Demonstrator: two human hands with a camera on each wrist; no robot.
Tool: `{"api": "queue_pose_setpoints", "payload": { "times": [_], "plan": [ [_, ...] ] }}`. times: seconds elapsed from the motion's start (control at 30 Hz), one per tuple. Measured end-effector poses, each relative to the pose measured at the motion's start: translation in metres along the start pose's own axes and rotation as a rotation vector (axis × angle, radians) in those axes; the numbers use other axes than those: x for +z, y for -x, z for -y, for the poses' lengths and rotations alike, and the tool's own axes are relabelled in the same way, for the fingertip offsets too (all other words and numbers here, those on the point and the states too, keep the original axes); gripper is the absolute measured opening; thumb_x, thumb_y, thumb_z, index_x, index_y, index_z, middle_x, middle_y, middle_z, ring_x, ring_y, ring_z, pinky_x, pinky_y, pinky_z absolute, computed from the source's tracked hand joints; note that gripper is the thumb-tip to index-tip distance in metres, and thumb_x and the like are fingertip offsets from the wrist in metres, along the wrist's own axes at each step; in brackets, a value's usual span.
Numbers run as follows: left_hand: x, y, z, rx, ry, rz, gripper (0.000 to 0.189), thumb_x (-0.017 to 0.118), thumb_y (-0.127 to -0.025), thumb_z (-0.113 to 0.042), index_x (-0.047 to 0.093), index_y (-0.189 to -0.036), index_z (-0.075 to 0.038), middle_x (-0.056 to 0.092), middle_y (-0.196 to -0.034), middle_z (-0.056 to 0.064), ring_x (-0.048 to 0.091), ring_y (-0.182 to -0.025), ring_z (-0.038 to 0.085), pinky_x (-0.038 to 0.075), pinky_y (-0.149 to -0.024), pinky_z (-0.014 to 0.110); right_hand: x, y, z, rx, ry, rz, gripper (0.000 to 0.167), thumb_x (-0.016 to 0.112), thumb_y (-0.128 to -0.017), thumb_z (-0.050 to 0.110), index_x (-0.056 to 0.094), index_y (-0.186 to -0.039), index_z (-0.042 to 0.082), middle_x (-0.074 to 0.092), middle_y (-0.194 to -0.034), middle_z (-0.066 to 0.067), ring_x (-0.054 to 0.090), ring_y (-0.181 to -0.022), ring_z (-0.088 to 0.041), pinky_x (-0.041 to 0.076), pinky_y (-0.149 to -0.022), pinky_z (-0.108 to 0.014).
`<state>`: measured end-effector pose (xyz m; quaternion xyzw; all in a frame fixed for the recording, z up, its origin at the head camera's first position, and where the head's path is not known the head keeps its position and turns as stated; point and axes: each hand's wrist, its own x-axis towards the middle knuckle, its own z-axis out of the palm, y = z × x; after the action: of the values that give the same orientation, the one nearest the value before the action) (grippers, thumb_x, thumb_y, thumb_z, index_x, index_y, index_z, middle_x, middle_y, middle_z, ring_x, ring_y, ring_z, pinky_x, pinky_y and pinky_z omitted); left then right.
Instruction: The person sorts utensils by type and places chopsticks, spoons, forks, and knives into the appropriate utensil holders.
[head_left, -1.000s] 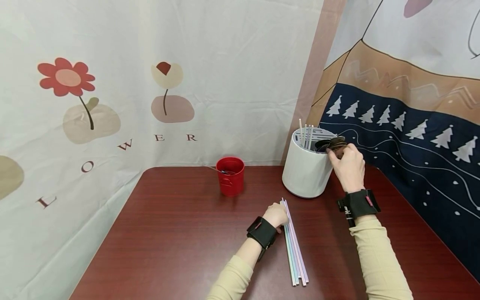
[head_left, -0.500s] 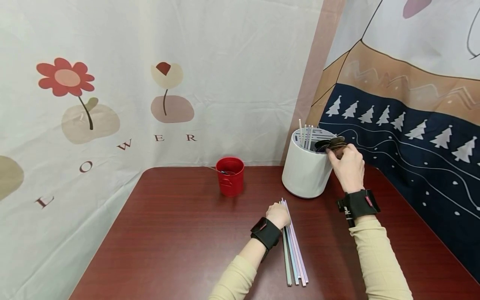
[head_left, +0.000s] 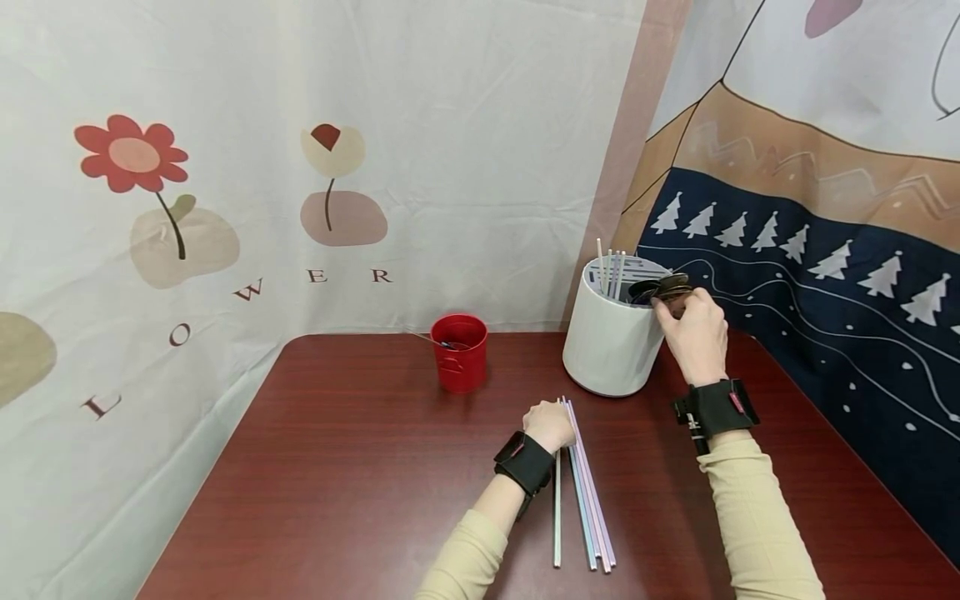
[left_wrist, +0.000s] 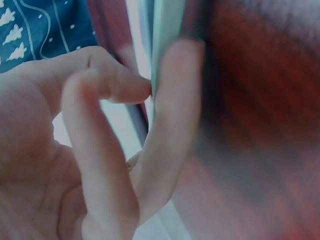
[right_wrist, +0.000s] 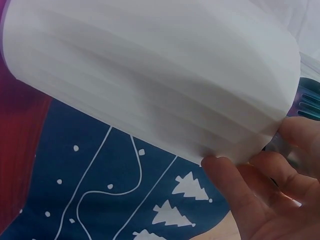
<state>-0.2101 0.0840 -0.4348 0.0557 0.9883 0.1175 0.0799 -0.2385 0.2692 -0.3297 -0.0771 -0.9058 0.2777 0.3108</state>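
Observation:
In the head view my left hand (head_left: 550, 427) pinches a pale green chopstick (head_left: 557, 517) near its upper end. In the left wrist view, thumb and a finger meet at the green chopstick (left_wrist: 167, 22). Right beside it, several blue, pink and lilac chopsticks (head_left: 590, 500) lie together on the table. My right hand (head_left: 697, 329) grips the rim of a white cutlery holder (head_left: 611, 346) at its right side. Fingertips (right_wrist: 215, 165) press against the holder's outer wall in the right wrist view. Dark cutlery heads (head_left: 660, 287) stick out of the holder next to that hand.
A red cup (head_left: 460, 358) with a thin metal utensil leaning in it stands near the back edge of the dark red table (head_left: 360, 467). Several pale sticks (head_left: 613, 271) stand upright in the holder. Printed cloths (head_left: 465, 150) hang behind and to the right.
The green chopstick has been drawn left, away from the bundle, by my left hand, and a gap now shows between them. My right hand stays at the holder's rim.

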Motion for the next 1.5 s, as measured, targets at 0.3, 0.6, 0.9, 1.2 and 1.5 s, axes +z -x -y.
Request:
{"api": "queue_pose_setpoints", "payload": {
  "times": [0.3,0.6,0.9,1.2,1.5],
  "plan": [
    [-0.029,0.000,0.010,0.082,0.189,-0.127,0.023,0.068,-0.080,-0.020,0.059,-0.059,-0.013,0.065,-0.068,0.007,0.062,-0.058,0.024,0.046,-0.043,0.032,0.000,0.000,0.000,-0.008,-0.001,-0.008,0.041,0.057,-0.093,0.030,0.068,-0.081,-0.008,0.055,-0.095,-0.019,0.058,-0.083,-0.042,0.047,-0.068,-0.052],
    [-0.052,0.006,0.011,0.149,0.345,-0.286,0.046,0.067,-0.079,-0.013,0.030,-0.050,-0.015,0.031,-0.050,-0.004,0.047,-0.046,0.017,0.030,-0.037,0.026,0.000,-0.001,0.001,-0.003,0.001,-0.009,0.041,0.057,-0.093,0.030,0.067,-0.081,-0.008,0.055,-0.096,-0.019,0.058,-0.085,-0.042,0.047,-0.068,-0.053],
    [-0.070,0.016,0.009,0.231,0.387,-0.426,0.019,0.062,-0.081,-0.011,0.047,-0.069,-0.010,0.047,-0.054,0.003,0.048,-0.047,0.016,0.029,-0.039,0.023,0.000,0.000,0.000,-0.003,0.001,0.002,0.042,0.056,-0.093,0.031,0.068,-0.084,-0.008,0.056,-0.098,-0.019,0.058,-0.086,-0.041,0.047,-0.070,-0.052],
    [-0.091,0.026,0.001,0.348,0.497,-0.591,0.009,0.058,-0.087,-0.012,0.060,-0.096,-0.009,0.068,-0.075,-0.001,0.059,-0.057,0.014,0.037,-0.047,0.018,0.000,0.000,0.000,0.010,0.003,0.010,0.042,0.056,-0.094,0.032,0.068,-0.085,-0.007,0.055,-0.098,-0.019,0.058,-0.087,-0.041,0.048,-0.071,-0.052],
    [-0.106,0.035,-0.004,0.492,0.601,-0.787,0.013,0.059,-0.092,-0.012,0.062,-0.103,-0.005,0.071,-0.092,0.005,0.070,-0.080,0.013,0.053,-0.066,0.017,0.000,0.000,-0.001,0.005,0.001,0.007,0.042,0.056,-0.094,0.032,0.068,-0.084,-0.008,0.055,-0.097,-0.018,0.058,-0.087,-0.041,0.048,-0.070,-0.051]
  ]
}}
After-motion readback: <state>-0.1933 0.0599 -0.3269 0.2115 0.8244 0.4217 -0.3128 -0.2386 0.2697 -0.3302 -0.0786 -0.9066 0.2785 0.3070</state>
